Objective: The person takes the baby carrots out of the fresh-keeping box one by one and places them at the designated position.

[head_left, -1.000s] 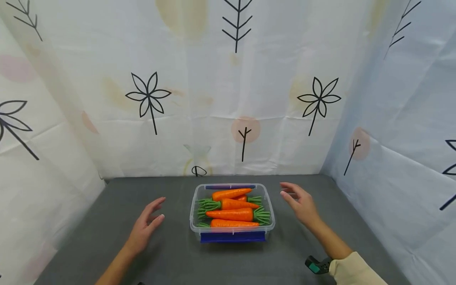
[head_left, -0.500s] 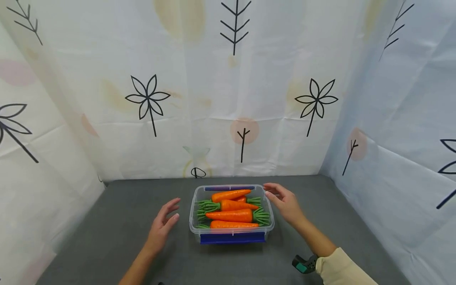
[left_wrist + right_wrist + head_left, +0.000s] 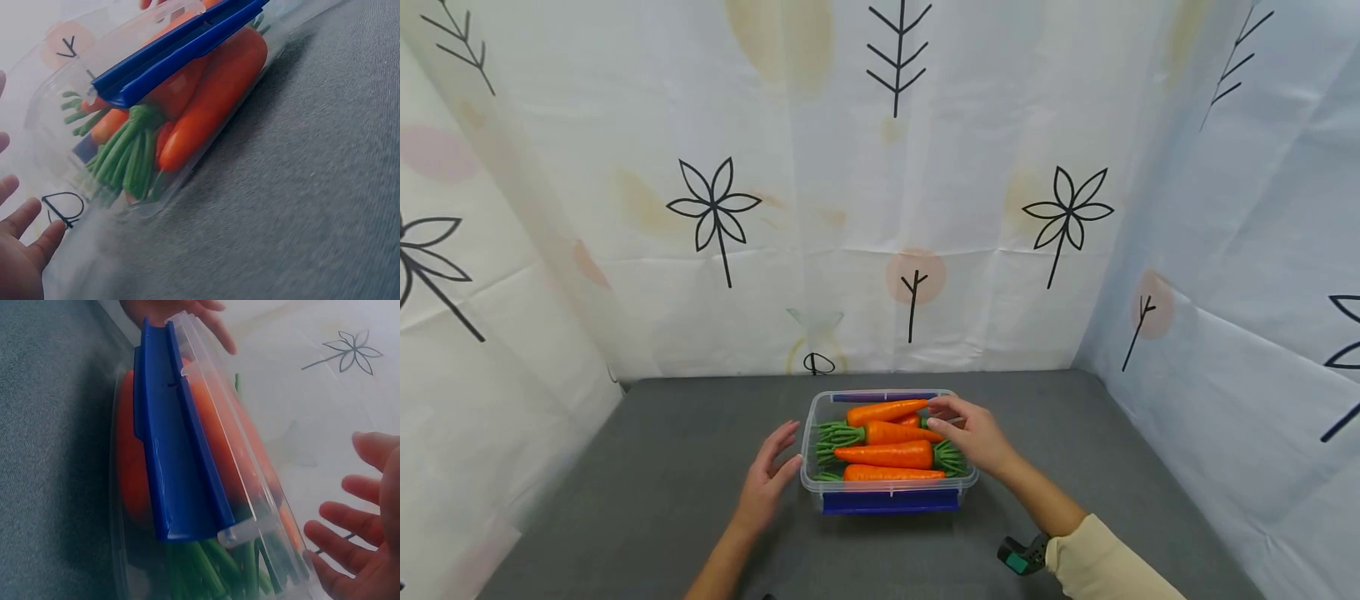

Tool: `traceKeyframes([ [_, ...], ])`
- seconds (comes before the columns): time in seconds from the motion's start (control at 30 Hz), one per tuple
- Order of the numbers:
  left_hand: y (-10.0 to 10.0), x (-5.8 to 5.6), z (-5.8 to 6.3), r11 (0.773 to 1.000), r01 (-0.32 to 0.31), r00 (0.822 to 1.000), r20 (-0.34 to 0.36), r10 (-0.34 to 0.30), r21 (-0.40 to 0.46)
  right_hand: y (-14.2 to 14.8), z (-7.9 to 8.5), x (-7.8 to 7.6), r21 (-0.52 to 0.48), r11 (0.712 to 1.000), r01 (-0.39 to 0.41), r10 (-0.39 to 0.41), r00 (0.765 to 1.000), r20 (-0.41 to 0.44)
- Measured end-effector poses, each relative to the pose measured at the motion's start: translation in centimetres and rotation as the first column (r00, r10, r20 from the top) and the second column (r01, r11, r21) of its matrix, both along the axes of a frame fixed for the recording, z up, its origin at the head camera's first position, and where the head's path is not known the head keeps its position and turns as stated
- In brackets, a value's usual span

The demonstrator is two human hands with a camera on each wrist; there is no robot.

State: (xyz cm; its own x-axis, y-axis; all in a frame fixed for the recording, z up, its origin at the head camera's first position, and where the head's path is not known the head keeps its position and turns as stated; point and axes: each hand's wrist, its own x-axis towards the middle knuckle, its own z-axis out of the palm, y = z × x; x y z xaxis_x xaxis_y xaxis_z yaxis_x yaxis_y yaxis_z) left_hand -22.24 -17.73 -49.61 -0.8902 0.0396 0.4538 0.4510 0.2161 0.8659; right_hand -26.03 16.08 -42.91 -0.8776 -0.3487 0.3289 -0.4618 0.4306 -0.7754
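A clear plastic container with blue side clips stands on the table, its top uncovered in the head view. Several orange carrots with green tops lie in it. My left hand is just beside the container's left wall, fingers spread and holding nothing; whether it touches the wall I cannot tell. Over the right end, my right hand has its fingertips above the carrots and part of the rim. The right wrist view shows those fingers spread apart, nothing between them. A blue clip hangs over the near side.
A dark grey tabletop surrounds the container. White fabric walls with printed plants rise behind and on both sides. A black band with a green part is at the right wrist, by a cream sleeve.
Both hands have moved inward. My left hand came rightward to the container's left side, and my right hand went leftward over its right end. The container and carrots have stayed put.
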Motion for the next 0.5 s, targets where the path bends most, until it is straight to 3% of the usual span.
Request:
traceKeyframes([
  [0.23,0.9,-0.1,-0.5,1.000,0.011,0.997,0.078,-0.011,0.010,-1.0,0.5,-0.4,0.137,0.985,-0.101,0.097,0.995,0.029],
  [0.5,1.3,-0.1,-1.0,0.999,0.036,0.994,0.106,-0.037,0.013,-1.9,0.9,-0.8,0.311,0.933,-0.184,0.166,0.983,0.082],
])
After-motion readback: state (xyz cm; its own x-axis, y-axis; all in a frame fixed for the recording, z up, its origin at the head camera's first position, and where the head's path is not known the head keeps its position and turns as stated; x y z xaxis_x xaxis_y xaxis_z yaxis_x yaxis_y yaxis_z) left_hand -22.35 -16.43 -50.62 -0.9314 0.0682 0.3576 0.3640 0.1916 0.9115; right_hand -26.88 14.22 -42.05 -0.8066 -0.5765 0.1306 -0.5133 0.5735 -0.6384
